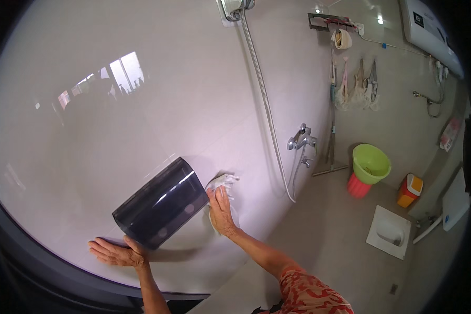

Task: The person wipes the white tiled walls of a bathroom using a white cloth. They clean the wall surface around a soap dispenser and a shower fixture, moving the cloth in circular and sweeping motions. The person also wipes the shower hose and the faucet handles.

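A glossy dark box, like a paper towel dispenser (159, 206), is fixed to the pale tiled wall (183, 94). To its right, my right hand (222, 212) presses a crumpled white cloth (225, 181) against the wall, fingers close to the box's right end. My left hand (115, 253) lies flat on the wall at the box's lower left corner, fingers stretched out and holding nothing. The left thumb reaches the underside of the box. Part of the cloth is hidden behind my right hand.
A shower hose (261, 89) hangs right of the box, near a chrome mixer tap (302, 138). Farther right are a green basin (371, 161) on a red bucket (358, 187), an orange bin (410, 190), a squat toilet (389, 233) and a water heater (432, 31).
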`<state>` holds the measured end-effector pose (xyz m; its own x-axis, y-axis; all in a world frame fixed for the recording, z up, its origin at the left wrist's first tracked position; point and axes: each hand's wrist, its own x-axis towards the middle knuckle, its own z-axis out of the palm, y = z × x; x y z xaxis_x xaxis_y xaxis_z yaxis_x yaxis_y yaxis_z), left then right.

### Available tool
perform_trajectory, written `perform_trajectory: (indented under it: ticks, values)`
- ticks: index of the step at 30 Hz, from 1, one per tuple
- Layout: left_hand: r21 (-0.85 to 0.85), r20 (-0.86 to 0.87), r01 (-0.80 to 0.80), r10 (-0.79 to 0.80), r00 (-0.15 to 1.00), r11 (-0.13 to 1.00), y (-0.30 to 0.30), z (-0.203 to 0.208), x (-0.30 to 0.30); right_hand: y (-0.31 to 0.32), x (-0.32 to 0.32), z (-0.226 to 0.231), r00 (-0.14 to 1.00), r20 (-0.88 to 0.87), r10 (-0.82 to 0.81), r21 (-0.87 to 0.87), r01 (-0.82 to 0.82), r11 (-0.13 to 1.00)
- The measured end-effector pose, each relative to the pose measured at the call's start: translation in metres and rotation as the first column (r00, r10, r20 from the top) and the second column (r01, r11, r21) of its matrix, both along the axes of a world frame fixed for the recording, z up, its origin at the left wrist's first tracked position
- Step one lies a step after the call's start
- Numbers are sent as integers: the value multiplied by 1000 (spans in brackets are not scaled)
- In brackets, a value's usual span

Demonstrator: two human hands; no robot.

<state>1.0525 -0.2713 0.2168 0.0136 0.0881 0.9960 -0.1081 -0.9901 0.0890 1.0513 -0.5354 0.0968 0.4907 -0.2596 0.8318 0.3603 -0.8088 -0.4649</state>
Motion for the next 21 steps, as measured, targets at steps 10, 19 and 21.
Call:
perform_trajectory:
  ticks: [10,19,21]
  values:
    - [-14,-20,12,-13,1000,1000,12,-6,0,-58,18,109,987,101,-129,106,118,987]
    - [0,-14,8,-8,1000,1000,4,-7,1,-71,23,112,975,38,-219,119,213,970]
    - [-8,-20,-5,5,1000,1000,9,-5,-2,-49,20,89,983,48,-176,132,168,977]
